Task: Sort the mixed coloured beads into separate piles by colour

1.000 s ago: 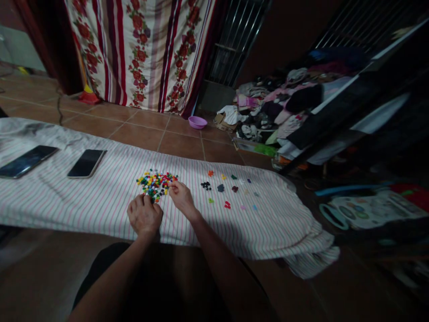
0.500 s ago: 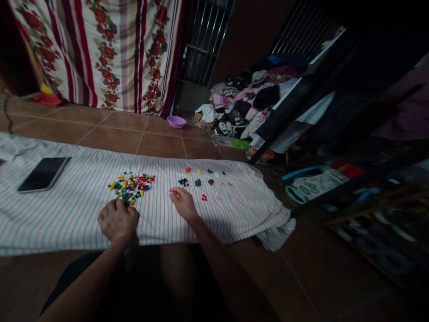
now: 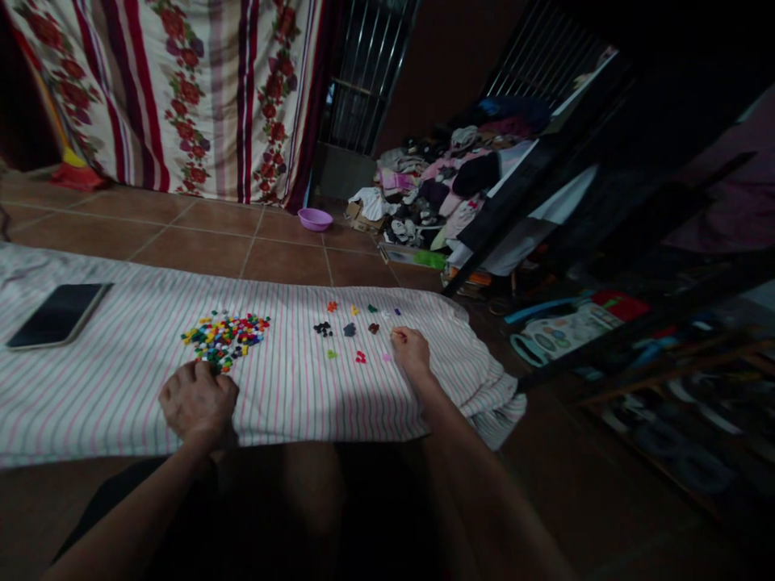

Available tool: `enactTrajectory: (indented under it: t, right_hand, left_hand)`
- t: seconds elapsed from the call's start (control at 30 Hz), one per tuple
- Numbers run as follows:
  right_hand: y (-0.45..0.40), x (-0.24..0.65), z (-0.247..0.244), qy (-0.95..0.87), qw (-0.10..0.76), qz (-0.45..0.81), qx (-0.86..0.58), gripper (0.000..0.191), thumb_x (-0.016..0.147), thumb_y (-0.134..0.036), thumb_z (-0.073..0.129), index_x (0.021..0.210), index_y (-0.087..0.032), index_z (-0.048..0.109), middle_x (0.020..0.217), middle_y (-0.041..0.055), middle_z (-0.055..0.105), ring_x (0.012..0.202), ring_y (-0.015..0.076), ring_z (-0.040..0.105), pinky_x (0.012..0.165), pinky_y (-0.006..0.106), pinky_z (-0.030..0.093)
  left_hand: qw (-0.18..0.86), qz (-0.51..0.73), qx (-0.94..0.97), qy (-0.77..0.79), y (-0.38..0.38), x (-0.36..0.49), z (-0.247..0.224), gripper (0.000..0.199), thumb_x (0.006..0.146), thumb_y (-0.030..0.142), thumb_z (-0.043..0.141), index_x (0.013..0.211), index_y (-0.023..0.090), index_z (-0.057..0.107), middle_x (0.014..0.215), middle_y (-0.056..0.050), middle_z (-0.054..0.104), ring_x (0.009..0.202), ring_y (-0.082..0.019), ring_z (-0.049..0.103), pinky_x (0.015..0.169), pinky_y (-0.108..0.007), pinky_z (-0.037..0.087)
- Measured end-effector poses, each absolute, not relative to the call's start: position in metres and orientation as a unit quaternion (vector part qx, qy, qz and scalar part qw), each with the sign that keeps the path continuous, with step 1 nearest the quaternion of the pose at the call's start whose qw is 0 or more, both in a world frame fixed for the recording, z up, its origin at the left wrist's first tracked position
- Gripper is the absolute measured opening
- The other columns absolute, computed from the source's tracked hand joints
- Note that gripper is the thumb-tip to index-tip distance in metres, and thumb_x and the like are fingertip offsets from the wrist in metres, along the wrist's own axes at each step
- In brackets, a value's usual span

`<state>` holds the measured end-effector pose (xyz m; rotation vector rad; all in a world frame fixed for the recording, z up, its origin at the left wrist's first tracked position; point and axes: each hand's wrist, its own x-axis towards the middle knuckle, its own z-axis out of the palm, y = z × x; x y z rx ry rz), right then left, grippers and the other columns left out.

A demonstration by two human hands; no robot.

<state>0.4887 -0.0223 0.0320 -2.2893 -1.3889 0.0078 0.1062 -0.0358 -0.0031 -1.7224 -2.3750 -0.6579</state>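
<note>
Left hand (image 3: 198,403) touching colored beads (image 3: 225,339), right hand (image 3: 411,352) perhaps pinching

Glossy plastic beads (image 3: 224,337), matt striped cloth (image 3: 315,403)

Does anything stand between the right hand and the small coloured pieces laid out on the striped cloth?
Nothing visible does: only bare striped cloth lies between the right hand and the nearest piece, a pink piece just left of its fingers.
</note>
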Motion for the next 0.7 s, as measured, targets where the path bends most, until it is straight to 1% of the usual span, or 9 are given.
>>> enactTrajectory:
  t: [0.1,0.2,0.3,0.4,0.57,0.7]
  right_hand:
    - [-0.017,0.500,0.032,-0.499,0.153,-0.012,-0.853,0.027,0.089,-0.022,0.048,0.101,-0.019,0.072,0.100,0.0091,0.070,0.095,0.0190,0.063,0.080,0.025,0.043]
    - [-0.009,0.503,0.029,-0.488,0.122,-0.004,-0.864,0.028,0.091,-0.023,0.047,0.107,-0.020,0.070,0.101,0.0080,0.071,0.092,0.0181,0.064,0.076,0.025,0.041]
    - [-0.001,0.504,0.028,-0.486,0.088,0.015,-0.869,0.031,0.092,-0.028,0.048,0.117,-0.021,0.064,0.100,0.0082,0.071,0.092,0.0187,0.065,0.075,0.026,0.041]
    - [0.006,0.505,0.028,-0.485,0.054,0.029,-0.872,0.035,0.090,-0.026,0.051,0.123,-0.020,0.060,0.103,0.0095,0.071,0.094,0.0195,0.066,0.075,0.026,0.041]
    - [0.015,0.510,0.028,-0.490,0.040,0.043,-0.870,0.035,0.089,-0.025,0.052,0.121,-0.021,0.063,0.112,0.0103,0.070,0.100,0.0205,0.065,0.076,0.026,0.042]
    - [0.021,0.516,0.025,-0.506,0.038,0.058,-0.860,0.031,0.087,-0.025,0.053,0.115,-0.020,0.067,0.109,0.0100,0.071,0.099,0.0209,0.065,0.076,0.025,0.042]
  left_hand:
    - [0.066,-0.216,-0.573,-0.788,-0.036,0.107,-0.002,0.032,0.088,0.030,0.036,0.100,0.015,0.061,0.107,-0.016,0.061,0.102,-0.030,0.053,0.088,-0.042,0.037]
    - [0.065,-0.206,-0.575,-0.789,-0.035,0.107,-0.003,0.031,0.088,0.030,0.035,0.099,0.015,0.060,0.107,-0.016,0.061,0.102,-0.030,0.052,0.088,-0.041,0.036]
    - [0.070,-0.211,-0.569,-0.792,-0.034,0.106,-0.006,0.029,0.088,0.030,0.036,0.098,0.017,0.059,0.107,-0.014,0.061,0.102,-0.030,0.052,0.087,-0.041,0.037]
    - [0.072,-0.214,-0.568,-0.791,-0.033,0.106,-0.008,0.027,0.087,0.029,0.039,0.098,0.017,0.059,0.108,-0.014,0.061,0.102,-0.030,0.052,0.087,-0.042,0.037]
    - [0.069,-0.215,-0.578,-0.784,-0.033,0.105,-0.007,0.031,0.086,0.028,0.038,0.100,0.014,0.061,0.108,-0.017,0.061,0.103,-0.032,0.052,0.088,-0.044,0.038]
    - [0.070,-0.213,-0.577,-0.786,-0.032,0.106,-0.008,0.031,0.087,0.027,0.039,0.102,0.012,0.061,0.109,-0.017,0.060,0.103,-0.031,0.052,0.088,-0.044,0.038]
